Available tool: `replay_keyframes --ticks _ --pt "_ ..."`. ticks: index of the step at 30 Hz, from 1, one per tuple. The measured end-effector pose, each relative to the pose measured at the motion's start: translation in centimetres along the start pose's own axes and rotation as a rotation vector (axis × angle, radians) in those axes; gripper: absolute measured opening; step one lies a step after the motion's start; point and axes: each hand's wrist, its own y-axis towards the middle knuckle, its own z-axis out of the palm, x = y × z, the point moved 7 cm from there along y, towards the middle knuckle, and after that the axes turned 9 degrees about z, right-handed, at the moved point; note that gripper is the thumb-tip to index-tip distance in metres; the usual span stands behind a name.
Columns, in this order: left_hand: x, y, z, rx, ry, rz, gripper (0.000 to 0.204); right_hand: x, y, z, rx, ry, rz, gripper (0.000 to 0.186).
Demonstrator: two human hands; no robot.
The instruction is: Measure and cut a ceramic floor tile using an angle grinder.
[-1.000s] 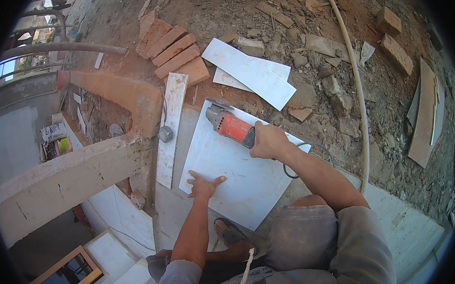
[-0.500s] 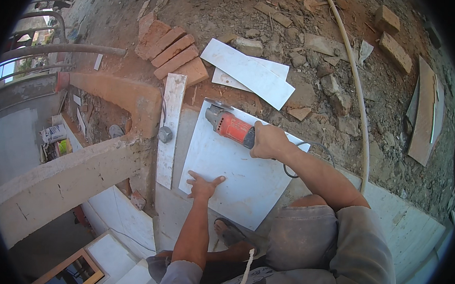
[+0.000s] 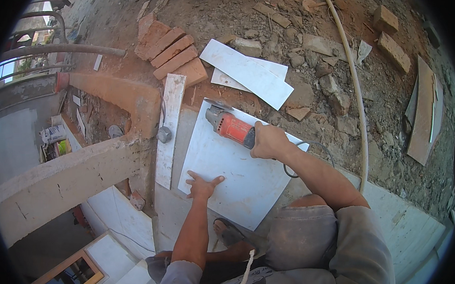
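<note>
Closest in, a bent knee (image 3: 304,236) and a sandalled foot (image 3: 227,231) sit just beside the big white tile (image 3: 241,173), which lies flat right in front of the person. Here's the left hand (image 3: 202,186), palm down on the tile's left side, fingers spread wide, gripping nothing. And the right hand (image 3: 268,141), wrapped firmly round the rear of a red angle grinder (image 3: 234,128)! A dark cord (image 3: 284,169) loops under that forearm. The disc (image 3: 219,104) is at the tile's far edge, by the left corner; whether it bites, I can't tell. Off to the left, a narrow white strip (image 3: 174,103) carries a grey rounded lump (image 3: 164,134). Farther out, two white offcuts (image 3: 246,73) overlap, red bricks (image 3: 175,47) lean in a row, and a pale hose (image 3: 357,92) snakes past the rubble (image 3: 338,96).
</note>
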Motion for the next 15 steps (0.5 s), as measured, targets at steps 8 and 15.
replay_keyframes --ticks 8,15 --pt "-0.32 -0.28 -0.16 0.000 -0.002 -0.002 0.149 -0.31 -0.01 0.04 0.005 -0.004 0.008 0.051" --pt "-0.13 -0.19 -0.15 -0.020 -0.017 0.008 0.150 -0.43 0.04 0.15 0.004 -0.012 0.009 0.052"
